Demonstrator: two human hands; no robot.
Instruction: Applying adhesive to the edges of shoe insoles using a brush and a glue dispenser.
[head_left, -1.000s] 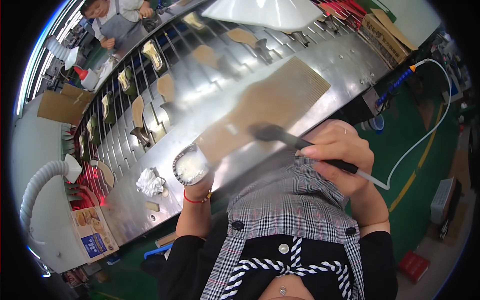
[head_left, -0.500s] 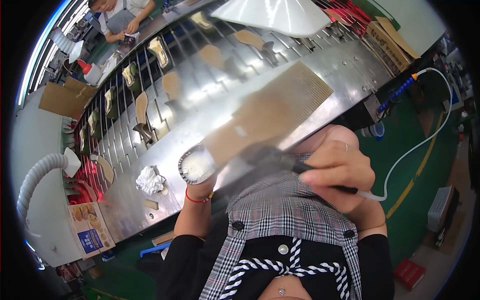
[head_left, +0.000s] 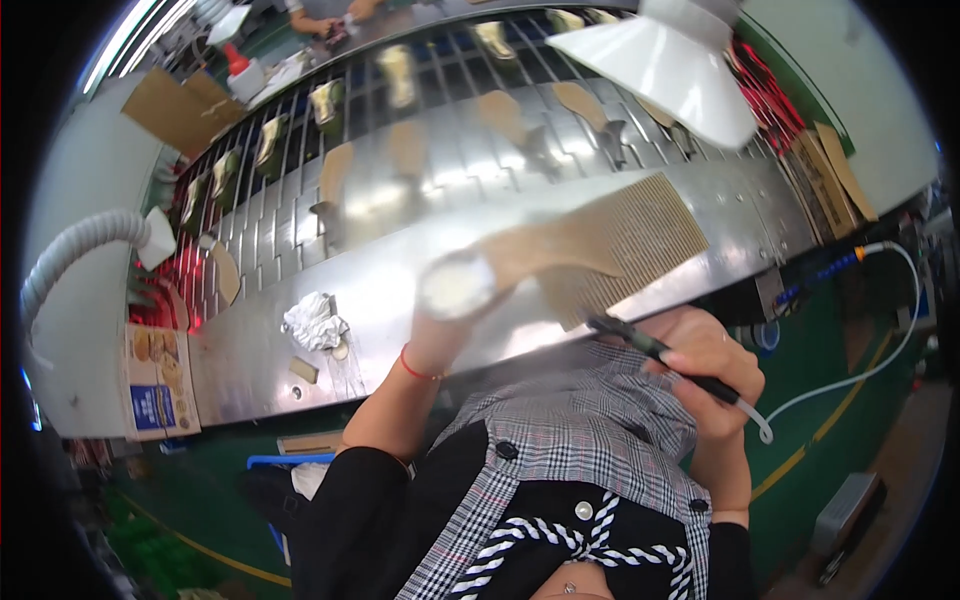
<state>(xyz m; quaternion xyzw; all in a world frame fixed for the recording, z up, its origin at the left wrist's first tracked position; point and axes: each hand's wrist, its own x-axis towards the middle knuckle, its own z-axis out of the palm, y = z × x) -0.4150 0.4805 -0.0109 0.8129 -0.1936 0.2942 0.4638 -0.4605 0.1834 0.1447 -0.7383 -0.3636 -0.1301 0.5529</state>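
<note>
My left hand, smeared by motion, is held over the metal worktop at the middle. Against its fingers is a round piece with a white inside. A tan shoe insole stretches rightward from that piece, over a ribbed brown cardboard sheet; whether the two pieces are joined, I cannot tell. My right hand, at the table's front edge, is wrapped round a slim black pen-like tool. From the tool's back end trails a white hose. The tool's tip points at the cardboard's near edge.
Behind the worktop, a slatted conveyor bears several insoles, dark heels and shoe parts. A white lamp hood hangs at upper right. Crumpled white paper lies at left, near a grey flexible duct. Another person's hands show far back.
The view has shifted, so the table sits differently. My left hand and its insole have risen away from my body. The black tool, blurred before, now shows clearly, turned toward the cardboard.
</note>
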